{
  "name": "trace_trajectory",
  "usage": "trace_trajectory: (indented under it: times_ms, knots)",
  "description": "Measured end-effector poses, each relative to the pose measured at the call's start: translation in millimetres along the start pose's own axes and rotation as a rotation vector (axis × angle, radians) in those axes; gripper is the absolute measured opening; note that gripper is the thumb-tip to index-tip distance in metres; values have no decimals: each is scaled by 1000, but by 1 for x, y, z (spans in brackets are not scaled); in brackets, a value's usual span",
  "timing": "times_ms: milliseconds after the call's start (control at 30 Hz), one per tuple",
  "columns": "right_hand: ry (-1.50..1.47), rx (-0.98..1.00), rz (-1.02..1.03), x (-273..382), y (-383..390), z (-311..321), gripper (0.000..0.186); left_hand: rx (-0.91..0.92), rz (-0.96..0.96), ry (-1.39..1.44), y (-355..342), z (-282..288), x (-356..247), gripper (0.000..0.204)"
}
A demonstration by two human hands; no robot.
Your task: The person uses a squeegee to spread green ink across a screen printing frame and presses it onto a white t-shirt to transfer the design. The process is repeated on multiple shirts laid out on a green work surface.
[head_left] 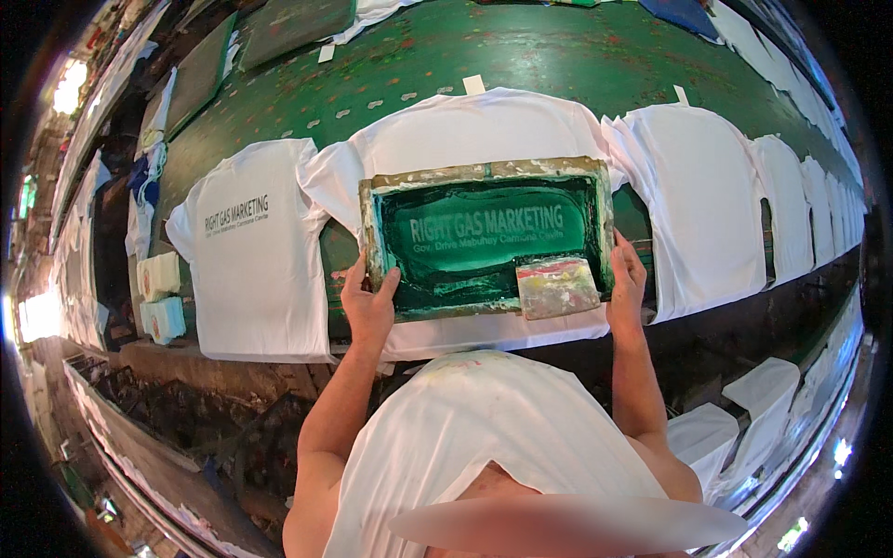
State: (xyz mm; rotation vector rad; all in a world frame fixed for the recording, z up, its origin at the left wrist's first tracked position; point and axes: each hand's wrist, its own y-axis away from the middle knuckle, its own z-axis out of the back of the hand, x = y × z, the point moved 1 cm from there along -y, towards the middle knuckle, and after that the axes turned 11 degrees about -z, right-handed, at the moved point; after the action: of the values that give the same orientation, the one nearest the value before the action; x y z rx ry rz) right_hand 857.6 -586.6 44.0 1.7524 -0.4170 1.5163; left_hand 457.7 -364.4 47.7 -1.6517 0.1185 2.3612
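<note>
Between my hands is a wooden screen printing frame (486, 170), its rim smeared with paint and its green mesh bearing pale lettering. My left hand (370, 302) grips the frame's left side near the lower corner, thumb over the rim. On the opposite side, my right hand (626, 279) holds the right edge, fingers pointing up along it. A squeegee (558, 288) with a paint-stained, blocky handle rests in the frame's lower right corner, overlapping the near rim. Under the frame lies a white T-shirt (474, 121); whether the frame touches it, I cannot tell.
Left of the frame, a white T-shirt (260, 288) carries dark print. Several white shirts (698, 205) line the table to the right. The long green table (400, 56) has paint spots. Small folded stacks (160, 277) sit at its left end. More white cloth (702, 432) hangs at lower right.
</note>
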Motion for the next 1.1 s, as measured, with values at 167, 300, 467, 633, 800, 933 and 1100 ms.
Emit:
trace_trajectory:
  times_ms: [167,300,467,633,800,933,1100]
  knots:
    - [20,-7,50,18,-28,-16,51,-44,-41,5,-30,-10,0,61]
    - [90,-36,40,21,-51,-23,48,-32,-24,-59,-55,-18,5,60]
    - [199,-81,28,17,-76,-25,46,-32,30,-26,-77,-24,3,58]
    - [252,-98,41,20,-83,-31,45,1,51,-55,-87,-27,3,58]
    - [335,-123,-8,25,-83,-34,45,-16,120,80,-83,-29,14,59]
    - [319,-114,48,22,-83,-33,44,-10,112,56,-83,-28,14,59]
    - [420,-185,-15,14,-84,-23,49,-2,36,33,-85,-30,10,60]
